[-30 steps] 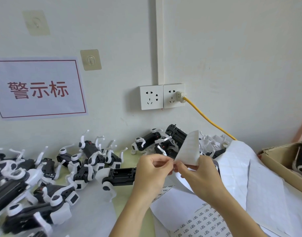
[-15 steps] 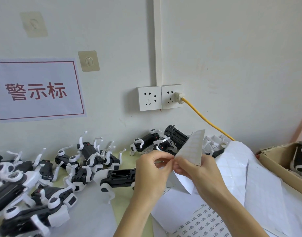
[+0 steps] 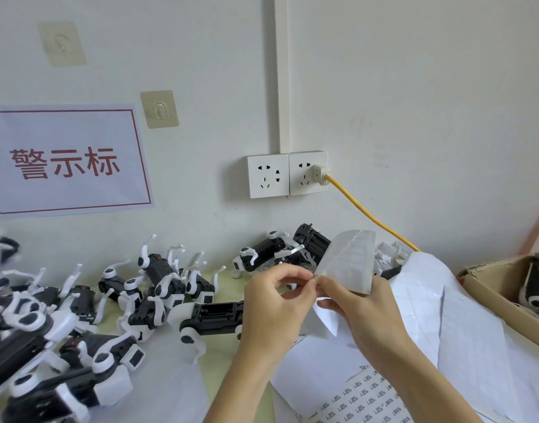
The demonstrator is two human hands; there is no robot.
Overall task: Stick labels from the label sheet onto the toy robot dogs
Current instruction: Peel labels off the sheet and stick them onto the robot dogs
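1. Head view: the right hand [image 3: 362, 312] pinches the label sheet [image 3: 349, 261], held upright above the table at centre.
2. The left hand [image 3: 274, 303], at the sheet's 8 o'clock, pinches at its lower corner.
3. Toy robot dogs [image 3: 158, 288] lie at 9 o'clock.
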